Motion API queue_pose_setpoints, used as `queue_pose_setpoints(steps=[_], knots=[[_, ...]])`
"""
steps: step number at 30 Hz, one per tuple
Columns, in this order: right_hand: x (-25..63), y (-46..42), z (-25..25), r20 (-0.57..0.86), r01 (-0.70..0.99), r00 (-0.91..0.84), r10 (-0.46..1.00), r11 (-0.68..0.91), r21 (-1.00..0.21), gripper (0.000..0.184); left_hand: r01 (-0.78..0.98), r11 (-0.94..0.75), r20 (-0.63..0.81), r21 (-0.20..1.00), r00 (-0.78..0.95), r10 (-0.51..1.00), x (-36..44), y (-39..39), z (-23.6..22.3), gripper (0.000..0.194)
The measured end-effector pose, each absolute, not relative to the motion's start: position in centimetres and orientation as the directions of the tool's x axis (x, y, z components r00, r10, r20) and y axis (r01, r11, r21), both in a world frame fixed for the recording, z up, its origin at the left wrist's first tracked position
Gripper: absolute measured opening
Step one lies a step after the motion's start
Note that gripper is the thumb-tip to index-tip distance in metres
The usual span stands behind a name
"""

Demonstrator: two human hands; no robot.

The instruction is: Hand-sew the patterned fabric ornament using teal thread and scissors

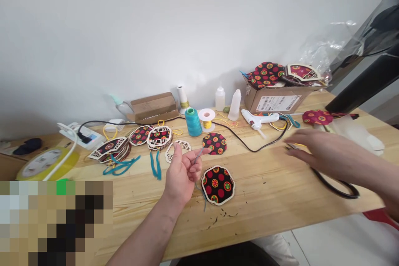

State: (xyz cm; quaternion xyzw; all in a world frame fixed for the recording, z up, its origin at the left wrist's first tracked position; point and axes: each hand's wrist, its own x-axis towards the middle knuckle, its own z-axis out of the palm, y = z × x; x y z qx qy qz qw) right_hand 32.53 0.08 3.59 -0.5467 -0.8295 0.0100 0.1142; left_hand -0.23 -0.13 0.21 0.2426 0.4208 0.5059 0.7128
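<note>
My left hand (184,172) is above the middle of the table, index finger stretched out and the other fingers curled in. A thin blue thread (205,207) runs over these fingers and hangs down by a wooden-framed fabric piece (217,185). That piece has scalloped edges and black cloth with red and orange flowers. My right hand (318,153), smeared by motion, is at the right over a tool with a black looped handle (347,191). A small metallic tip (291,146) shows at its fingertips; whether the fingers grip it is unclear.
Behind stand a teal thread cone (193,122), a yellow thread spool (207,120), white bottles (235,106) and a glue gun (260,119) with its black cord. Framed ornaments (158,137) and a tape roll (46,164) lie left. A filled cardboard box (276,99) stands back right.
</note>
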Motion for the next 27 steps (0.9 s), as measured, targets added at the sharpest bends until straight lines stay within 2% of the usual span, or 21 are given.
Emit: queue_pose_setpoints(steps=[3, 4, 6, 8, 10, 14, 21, 27], knots=[[25.1, 1.8, 5.3, 0.276, 0.699, -0.477, 0.834, 0.551, -0.456, 0.019, -0.494, 0.399, -0.349, 0.773, 0.194, 0.917, -0.3, -0.2, 0.3, 0.08], [23.0, 2.4, 5.3, 0.364, 0.594, -0.502, 0.785, 0.619, -0.514, 0.017, -0.49, 0.409, -0.347, 0.77, 0.216, 0.913, -0.3, -0.3, 0.3, 0.081], [19.8, 3.4, 4.7, 0.449, 0.419, -0.572, 0.686, 0.715, -0.559, 0.018, -0.487, 0.427, -0.347, 0.762, 0.25, 0.904, -0.3, -0.3, 0.4, 0.081], [18.0, 3.9, 3.5, 0.494, 0.328, -0.617, 0.613, 0.771, -0.547, 0.02, -0.487, 0.442, -0.355, 0.753, 0.266, 0.896, -0.3, -0.3, 0.3, 0.081], [17.2, 4.1, 2.2, 0.527, 0.306, -0.622, 0.579, 0.8, -0.517, 0.019, -0.484, 0.459, -0.363, 0.745, 0.282, 0.888, -0.2, -0.4, 0.3, 0.08], [17.1, 3.7, 0.7, 0.578, 0.331, -0.61, 0.541, 0.837, -0.435, 0.016, -0.458, 0.483, -0.366, 0.746, 0.323, 0.872, 0.0, -0.5, 0.1, 0.078], [17.2, 3.4, 0.5, 0.6, 0.351, -0.664, 0.447, 0.894, -0.278, 0.025, -0.407, 0.499, -0.378, 0.765, 0.343, 0.86, 0.2, -0.5, 0.1, 0.075], [17.4, 3.5, 0.2, 0.586, 0.385, -0.672, 0.453, 0.89, -0.245, 0.014, -0.362, 0.504, -0.387, 0.784, 0.35, 0.853, 0.2, -0.5, 0.3, 0.074]])
